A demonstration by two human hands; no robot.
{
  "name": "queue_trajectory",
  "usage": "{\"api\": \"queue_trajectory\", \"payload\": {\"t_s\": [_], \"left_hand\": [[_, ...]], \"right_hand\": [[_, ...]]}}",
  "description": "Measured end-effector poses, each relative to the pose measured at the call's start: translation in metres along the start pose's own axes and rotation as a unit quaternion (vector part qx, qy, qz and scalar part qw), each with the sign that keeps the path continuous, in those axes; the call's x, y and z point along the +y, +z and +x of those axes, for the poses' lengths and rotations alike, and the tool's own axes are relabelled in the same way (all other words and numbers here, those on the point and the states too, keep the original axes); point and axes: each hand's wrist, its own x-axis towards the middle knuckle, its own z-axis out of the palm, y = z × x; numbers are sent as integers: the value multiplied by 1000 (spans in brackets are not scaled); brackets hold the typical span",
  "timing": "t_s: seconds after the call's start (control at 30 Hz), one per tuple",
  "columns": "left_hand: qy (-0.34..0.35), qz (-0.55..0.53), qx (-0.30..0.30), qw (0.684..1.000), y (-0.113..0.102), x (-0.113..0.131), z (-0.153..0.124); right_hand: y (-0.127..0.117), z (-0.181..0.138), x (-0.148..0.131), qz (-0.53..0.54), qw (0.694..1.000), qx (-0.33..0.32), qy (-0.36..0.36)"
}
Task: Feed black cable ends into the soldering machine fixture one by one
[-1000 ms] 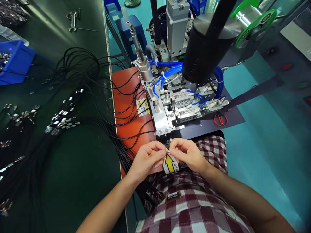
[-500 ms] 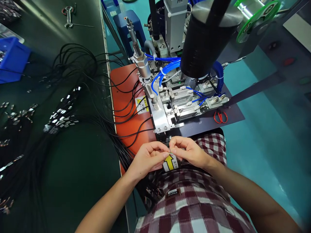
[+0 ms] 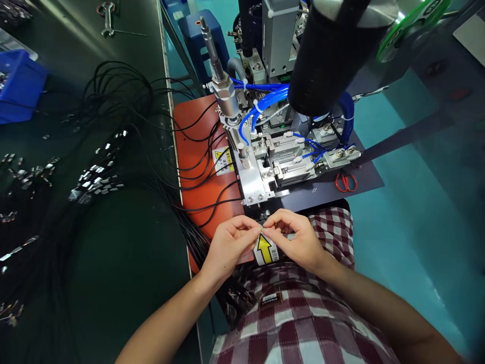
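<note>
My left hand (image 3: 233, 242) and my right hand (image 3: 293, 236) meet fingertip to fingertip at the near end of the machine (image 3: 261, 167). Both are closed in a pinch. Between them shows a tiny bit of thin coloured wire ends (image 3: 262, 229), mostly covered by the fingers. Just below the fingertips is a white label with a yellow arrow (image 3: 265, 249). Black cables (image 3: 195, 242) run along the table edge beside my left hand, and several cross the orange-red plate (image 3: 193, 116) toward the machine.
On the dark table (image 3: 113, 263) lie bundles of cables with shiny metal connectors (image 3: 99, 174), a blue bin (image 3: 22, 86) and a wrench (image 3: 108, 19). Red-handled scissors (image 3: 346, 183) rest right of the machine. A black cylinder (image 3: 326, 60) hangs over the machine's right part.
My hands have drawn slightly closer, and their pinched fingertips have risen a little in the picture. The camera view has shifted slightly.
</note>
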Motion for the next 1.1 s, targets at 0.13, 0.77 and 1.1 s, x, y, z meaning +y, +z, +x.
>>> {"api": "queue_trajectory", "payload": {"t_s": [0.13,0.77,1.1], "left_hand": [[-3,27,11,1000,1,-1,-1],[0,10,47,999,7,-5,-1],[168,50,64,982,11,-15,-9]], "right_hand": [[0,-1,-6,-66,997,1,-51],[3,-2,-1,-13,998,7,61],[3,2,-10,192,960,-103,175]]}}
